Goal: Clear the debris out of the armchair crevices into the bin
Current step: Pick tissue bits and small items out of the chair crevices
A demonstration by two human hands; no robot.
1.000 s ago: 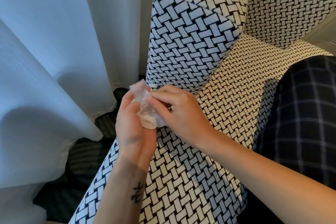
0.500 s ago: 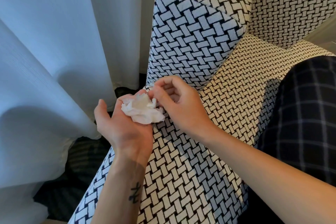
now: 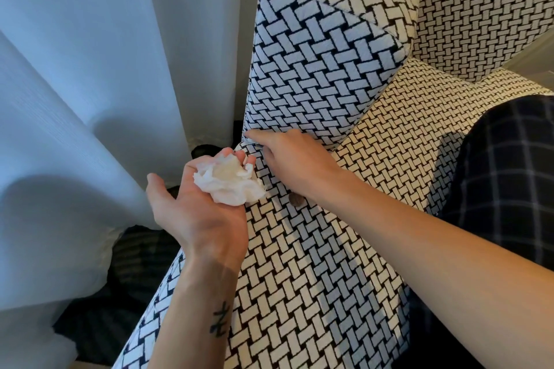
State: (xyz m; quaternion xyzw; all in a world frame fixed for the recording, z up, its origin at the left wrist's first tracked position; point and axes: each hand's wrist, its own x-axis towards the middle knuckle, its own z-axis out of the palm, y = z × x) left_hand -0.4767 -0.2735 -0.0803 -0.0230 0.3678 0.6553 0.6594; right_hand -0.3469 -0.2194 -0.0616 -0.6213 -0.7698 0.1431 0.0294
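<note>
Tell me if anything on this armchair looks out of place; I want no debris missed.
Yes. A small brown round bit lies on the seat cushion, just under the right hand; what it is I cannot tell. A crumpled white tissue rests in the open left hand.

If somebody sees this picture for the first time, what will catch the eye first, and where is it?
The bold black-and-white woven pattern of the armchair fills the middle and right. At the centre left, the open left hand cradles a crumpled white tissue in its palm. Just right of it, the right hand reaches to the gap under the armrest, with a small brown bit lying on the seat beneath the wrist.
</note>
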